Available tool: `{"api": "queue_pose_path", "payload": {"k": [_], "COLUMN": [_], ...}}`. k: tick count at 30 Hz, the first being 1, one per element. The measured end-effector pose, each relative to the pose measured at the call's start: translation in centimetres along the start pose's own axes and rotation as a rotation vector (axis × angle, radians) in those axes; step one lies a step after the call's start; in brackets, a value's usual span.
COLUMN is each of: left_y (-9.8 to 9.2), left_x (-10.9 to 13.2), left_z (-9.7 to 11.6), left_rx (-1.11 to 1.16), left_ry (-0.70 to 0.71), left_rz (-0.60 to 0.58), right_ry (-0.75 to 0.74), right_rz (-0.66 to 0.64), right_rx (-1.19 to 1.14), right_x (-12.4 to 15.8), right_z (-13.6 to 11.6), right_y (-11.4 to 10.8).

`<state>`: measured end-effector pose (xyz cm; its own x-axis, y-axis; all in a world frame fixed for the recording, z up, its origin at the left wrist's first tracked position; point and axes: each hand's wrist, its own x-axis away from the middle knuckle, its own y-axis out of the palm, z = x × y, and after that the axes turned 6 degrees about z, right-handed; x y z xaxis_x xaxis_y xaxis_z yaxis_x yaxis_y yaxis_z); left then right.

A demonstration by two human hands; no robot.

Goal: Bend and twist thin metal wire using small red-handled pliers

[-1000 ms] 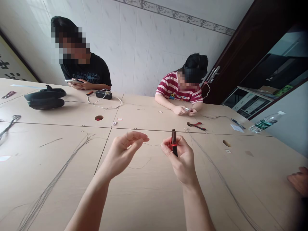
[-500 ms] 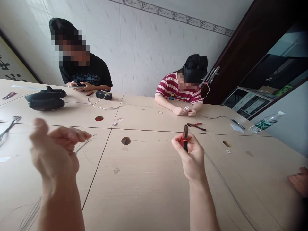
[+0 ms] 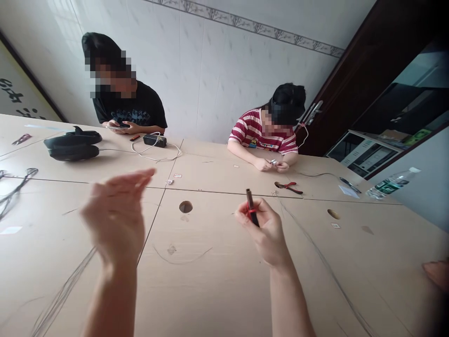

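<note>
My right hand (image 3: pixel 264 229) is closed around a pair of pliers (image 3: pixel 251 208) with red and black handles. The metal jaws point up and away from me, seen nearly edge-on. On the left, my left hand (image 3: pixel 115 213) is raised over the table, its fingertips pointing right. Motion blurs its fingers, so I cannot tell whether anything thin is between them. A thin curved wire (image 3: pixel 182 263) shows on the table between my hands. Below my left wrist lies a bundle of thin wires (image 3: pixel 66 292).
Across the table (image 3: pixel 210 299) sit a person in black (image 3: pixel 140 107) holding a phone and a person in striped red (image 3: pixel 245 131). Red-handled pliers (image 3: pixel 289 187), a water bottle (image 3: pixel 393 184), a black bag (image 3: pixel 73 146) and an adapter (image 3: pixel 155 140) lie around. Another hand (image 3: pixel 437 274) shows at right.
My left hand has moved right, and its thumb no longer stands apart from the fingers. My right hand has shifted left and slightly down with the pliers, which now tilt left.
</note>
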<state>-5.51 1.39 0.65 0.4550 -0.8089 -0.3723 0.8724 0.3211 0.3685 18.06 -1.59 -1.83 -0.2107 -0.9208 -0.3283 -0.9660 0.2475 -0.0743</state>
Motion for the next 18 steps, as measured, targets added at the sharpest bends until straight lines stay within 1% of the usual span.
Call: {"api": "queue_pose_path", "payload": {"k": [1, 2, 5, 7, 9, 10, 12, 15, 18], "left_y": [0.6, 1.2, 2.6, 3.0, 3.0, 2.9, 2.7, 2.7, 3.0], "left_x": [0.4, 0.9, 2.2, 2.6, 2.6, 2.5, 2.2, 2.1, 2.6], "left_z": [-0.4, -0.8, -2.2, -3.1, -3.7, -3.9, -4.3, -4.9, -5.6], "left_rx": [0.034, 0.060, 0.053, 0.036, 0.050, 0.060, 0.077, 0.104, 0.211], "left_ry": [-0.041, -0.112, -0.379, -0.498, -0.567, -0.596, -0.660, -0.778, -0.837], "left_rz": [-0.071, -0.168, -0.502, -0.687, -0.841, -0.896, -0.969, -1.034, -1.083], "right_ry": [0.002, 0.003, -0.011, -0.034, -0.039, -0.035, -0.023, -0.009, 0.022], "right_rz": [-0.040, -0.073, -0.125, -0.128, -0.130, -0.126, -0.108, -0.076, -0.056], "right_rx": [-0.012, -0.023, -0.037, -0.034, -0.049, -0.061, -0.082, -0.097, -0.132], "right_x": [-0.1, -0.2, -0.6, -0.9, -1.3, -1.5, -1.8, -2.4, -2.7], "right_z": [-0.3, -0.6, -1.2, -1.4, -1.3, -1.2, -0.8, 0.1, 1.2], "right_y": [0.6, 1.1, 2.1, 2.4, 2.5, 2.5, 2.5, 2.8, 3.3]}}
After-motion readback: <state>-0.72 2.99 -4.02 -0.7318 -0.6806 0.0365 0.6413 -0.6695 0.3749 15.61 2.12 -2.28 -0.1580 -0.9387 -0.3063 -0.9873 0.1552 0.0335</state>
